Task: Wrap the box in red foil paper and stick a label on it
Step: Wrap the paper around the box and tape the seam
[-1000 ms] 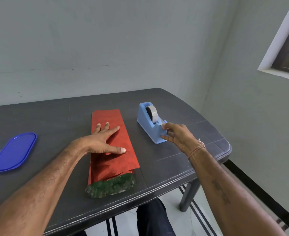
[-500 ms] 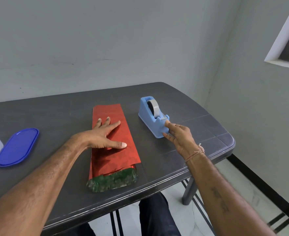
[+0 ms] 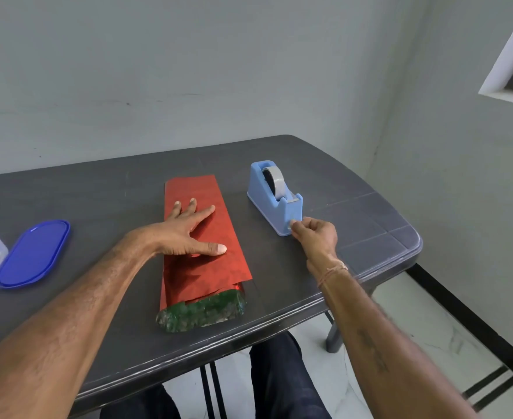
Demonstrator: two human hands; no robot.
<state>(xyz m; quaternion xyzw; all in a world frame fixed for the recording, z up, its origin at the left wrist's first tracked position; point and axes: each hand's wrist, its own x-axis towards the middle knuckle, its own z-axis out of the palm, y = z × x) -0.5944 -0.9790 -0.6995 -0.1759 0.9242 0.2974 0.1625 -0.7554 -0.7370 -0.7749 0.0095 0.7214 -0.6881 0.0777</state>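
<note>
Plainly, my left hand [image 3: 182,234] lay flat, fingers spread, pinning the red foil paper [image 3: 206,267] mid-surface; my right hand [image 3: 315,237] pinched tape [image 3: 277,185] at the dispenser [image 3: 264,201] (lightweight, I judged). A hard tug could drag it, or the fold might spring open.

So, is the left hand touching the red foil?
Touching: the head view shows the left hand lying flat, fingers spread, directly on the red foil.
</note>
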